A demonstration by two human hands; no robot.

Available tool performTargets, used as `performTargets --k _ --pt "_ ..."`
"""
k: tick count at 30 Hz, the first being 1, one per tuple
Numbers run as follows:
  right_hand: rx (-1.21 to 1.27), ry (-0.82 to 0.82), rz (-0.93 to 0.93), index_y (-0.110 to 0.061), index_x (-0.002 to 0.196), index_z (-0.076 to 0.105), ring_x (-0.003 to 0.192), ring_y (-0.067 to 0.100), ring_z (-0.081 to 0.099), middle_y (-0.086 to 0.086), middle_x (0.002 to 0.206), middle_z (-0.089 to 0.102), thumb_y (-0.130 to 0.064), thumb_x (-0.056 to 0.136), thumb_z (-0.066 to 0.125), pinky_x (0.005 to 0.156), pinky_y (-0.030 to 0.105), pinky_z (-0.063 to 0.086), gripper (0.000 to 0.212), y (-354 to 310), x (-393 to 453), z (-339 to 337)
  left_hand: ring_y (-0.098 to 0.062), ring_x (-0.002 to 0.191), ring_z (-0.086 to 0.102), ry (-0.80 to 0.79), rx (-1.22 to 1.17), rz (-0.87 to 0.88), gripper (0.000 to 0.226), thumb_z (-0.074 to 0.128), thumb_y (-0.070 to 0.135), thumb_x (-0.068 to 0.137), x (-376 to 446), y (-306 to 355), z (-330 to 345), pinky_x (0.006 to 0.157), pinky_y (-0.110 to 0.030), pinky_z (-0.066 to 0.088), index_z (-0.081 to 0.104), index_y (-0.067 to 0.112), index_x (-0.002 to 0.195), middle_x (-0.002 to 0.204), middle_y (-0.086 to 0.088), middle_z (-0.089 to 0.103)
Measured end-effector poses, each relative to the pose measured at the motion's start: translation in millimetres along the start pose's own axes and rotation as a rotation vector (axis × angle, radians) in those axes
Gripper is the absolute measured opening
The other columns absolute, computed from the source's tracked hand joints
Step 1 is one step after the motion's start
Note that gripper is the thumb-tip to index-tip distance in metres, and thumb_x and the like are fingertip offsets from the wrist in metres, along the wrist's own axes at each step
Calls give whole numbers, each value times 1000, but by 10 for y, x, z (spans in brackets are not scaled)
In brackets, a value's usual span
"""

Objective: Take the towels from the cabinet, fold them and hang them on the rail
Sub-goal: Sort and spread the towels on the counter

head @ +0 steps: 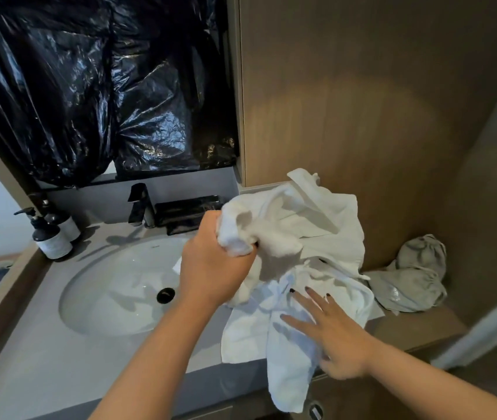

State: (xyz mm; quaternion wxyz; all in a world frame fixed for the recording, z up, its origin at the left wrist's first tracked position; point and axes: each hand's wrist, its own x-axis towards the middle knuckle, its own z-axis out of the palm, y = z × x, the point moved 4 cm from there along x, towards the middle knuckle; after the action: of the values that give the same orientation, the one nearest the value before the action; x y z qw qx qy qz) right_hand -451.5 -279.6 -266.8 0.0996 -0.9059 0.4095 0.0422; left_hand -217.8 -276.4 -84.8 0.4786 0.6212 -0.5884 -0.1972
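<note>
The left hand [213,262] is raised above the right edge of the washbasin [95,298], its fingers curled tight round a bunched fold of a white towel [286,225], which it lifts off the heap. The right hand [332,331] lies lower, palm down, fingers straight and spread, resting flat on another white towel [286,368] and holding nothing. The towels are crumpled and unfolded, piled on the grey countertop [44,359] just right of the basin; 1 corner hangs over the front edge. A grey cloth [414,277] lies bunched beside them against the wooden panel [362,86]. 2 dark pump bottles [51,234] stand left of the black tap [141,204].
</note>
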Motion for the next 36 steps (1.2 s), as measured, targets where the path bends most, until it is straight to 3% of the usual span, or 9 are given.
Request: performTargets --k 6,11,14,16,19,21,24,30,36 --pt "-213 92 148 -26 156 14 147 44 -3 16 164 1 -24 64 85 118 56 5 116 83 30 116 -22 74 56 -188 311 -4 32 52 52 70 -20 -548 438 56 -30 39 52 23 82 79 -1 60" --pt "-158 391 272 -20 157 13 149 41 4 16 164 4 -40 80 63 116 63 15 94 192 181 -121 -23 69 48 -238 510 87 18 43 38 70 -37 -972 567 58 -32 37 36 26 60 61 6 45" --pt "-106 404 298 -25 158 8 150 38 -8 13 165 -4 -62 88 49 115 67 14 89 272 311 -244 -20 100 59 -442 453 37 38 45 45 74 -103 -1239 734 82 -37 49 59 27 104 108 3 63" --pt "-103 348 312 -30 157 -2 149 38 -16 10 164 -15 -69 81 58 113 70 11 105 291 449 -296 -19 134 42 -689 389 -29 73 60 42 81 -239 -1301 868 108 -35 38 32 33 148 151 6 39" --pt "-164 221 305 -39 150 -22 144 37 -31 4 157 -36 -90 73 26 113 70 0 104 298 671 -314 -18 144 28 -857 473 52 103 72 42 81 -394 -1264 1045 114 -33 31 -1 43 153 164 13 9" --pt "-194 132 288 -42 145 -30 142 39 -33 2 155 -40 -91 66 12 111 72 -1 102 335 788 -276 -23 139 35 -839 636 117 102 69 51 81 -369 -1309 1126 110 -38 34 -3 46 153 164 11 9" --pt "-188 31 286 -44 145 -29 142 42 -32 1 156 -37 -75 81 46 109 75 -1 104 455 920 -169 -25 123 49 -776 795 157 75 62 49 85 -286 -1389 1155 101 -37 39 25 38 149 147 3 46" --pt "-166 -62 338 -45 149 -20 140 43 -35 0 157 -35 -36 79 65 110 75 1 110 492 1023 -186 3 95 60 -380 165 -103 24 67 31 85 -195 -1172 727 84 -22 48 63 30 109 102 21 64" --pt "-158 -118 419 -44 147 -26 140 45 -33 3 156 -37 -64 75 64 110 74 5 117 438 1099 -176 2 51 48 -109 35 -187 31 68 6 75 131 -816 -61 47 -12 35 47 25 62 55 15 52"
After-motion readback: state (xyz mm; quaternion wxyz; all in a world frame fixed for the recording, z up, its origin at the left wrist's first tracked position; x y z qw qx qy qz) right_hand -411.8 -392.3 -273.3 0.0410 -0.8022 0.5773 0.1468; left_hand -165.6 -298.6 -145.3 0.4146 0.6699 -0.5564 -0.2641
